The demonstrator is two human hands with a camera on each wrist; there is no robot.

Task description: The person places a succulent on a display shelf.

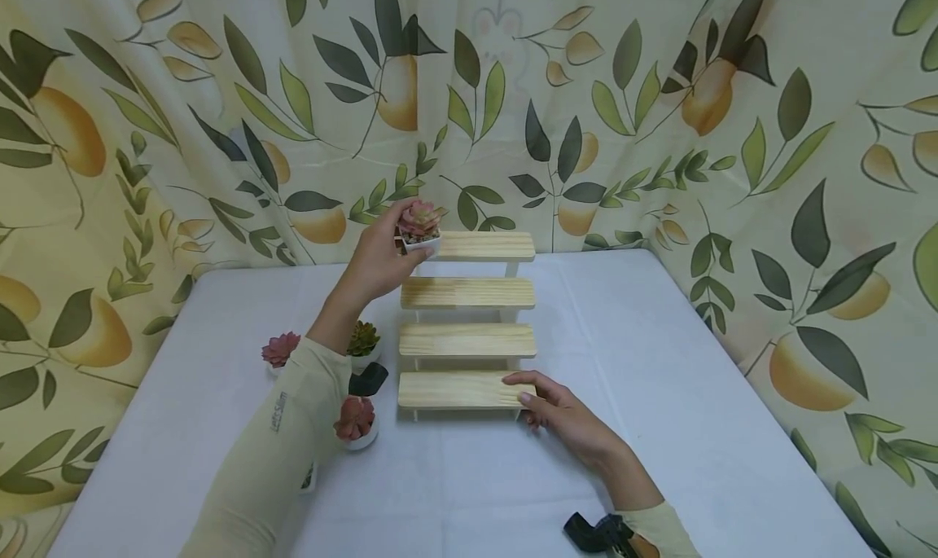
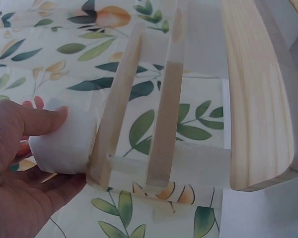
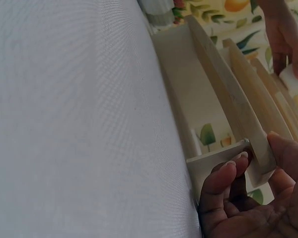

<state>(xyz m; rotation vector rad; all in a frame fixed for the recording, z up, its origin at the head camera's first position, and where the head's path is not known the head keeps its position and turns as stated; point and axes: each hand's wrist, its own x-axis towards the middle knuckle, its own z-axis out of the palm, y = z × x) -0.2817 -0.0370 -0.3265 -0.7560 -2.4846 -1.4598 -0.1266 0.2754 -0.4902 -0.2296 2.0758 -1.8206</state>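
Observation:
A tiered wooden shelf rack [image 1: 467,341] with pale slats on white supports stands at the middle of the table. My left hand [image 1: 377,258] grips a small white pot with a pink succulent [image 1: 422,221] at the left end of the top slat. In the left wrist view, thumb and fingers hold the white pot [image 2: 69,141] by its sides, right against the slat's end. My right hand [image 1: 563,415] pinches the right end of the lowest slat. In the right wrist view, its thumb lies over the slat's edge, with curled fingers [image 3: 223,179] beneath, near the white support.
Left of the rack, partly behind my left sleeve, stand a pink succulent [image 1: 281,349], a green succulent [image 1: 364,340] and a reddish succulent [image 1: 357,418] in white pots. White cloth covers the table [image 1: 469,493]. A fruit-patterned curtain [image 1: 498,175] hangs behind and beside it.

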